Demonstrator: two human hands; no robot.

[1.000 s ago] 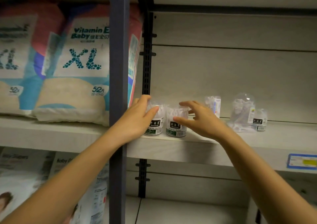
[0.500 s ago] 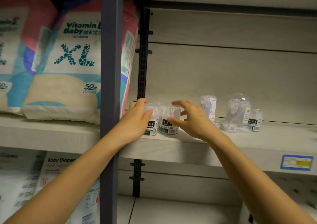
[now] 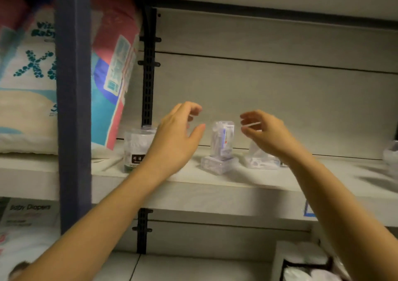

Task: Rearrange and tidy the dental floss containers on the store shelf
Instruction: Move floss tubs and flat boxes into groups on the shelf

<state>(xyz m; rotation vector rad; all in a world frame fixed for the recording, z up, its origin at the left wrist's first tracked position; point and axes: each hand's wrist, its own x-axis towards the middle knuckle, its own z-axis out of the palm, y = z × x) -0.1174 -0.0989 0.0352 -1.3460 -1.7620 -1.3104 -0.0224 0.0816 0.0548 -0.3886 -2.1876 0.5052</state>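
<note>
Tall clear floss box (image 3: 223, 138) stands upright on a flat clear pack (image 3: 218, 164), long axis vertical, mid shelf (image 3: 247, 181). It's btwn both hands, untouched: left hand (image 3: 174, 142) & right hand (image 3: 265, 134) spread, empty (frame blurry). Round floss tub (image 3: 137, 149) upright behind left wrist.

A round floss tub (image 3: 137, 147) is set on the shelf (image 3: 215, 186) at centre-left of the frame, partly hidden behind the left hand (image 3: 172, 142). To its right, mid-frame, an upright floss pack (image 3: 223, 138) is stacked on a flat box (image 3: 218, 164), between both raised hands, touched by neither; further right a floss bag (image 3: 258, 160) is partly covered by the right hand (image 3: 267, 134). A diaper pack (image 3: 107, 69) is placed at upper left, beyond the post (image 3: 73, 108).
</note>
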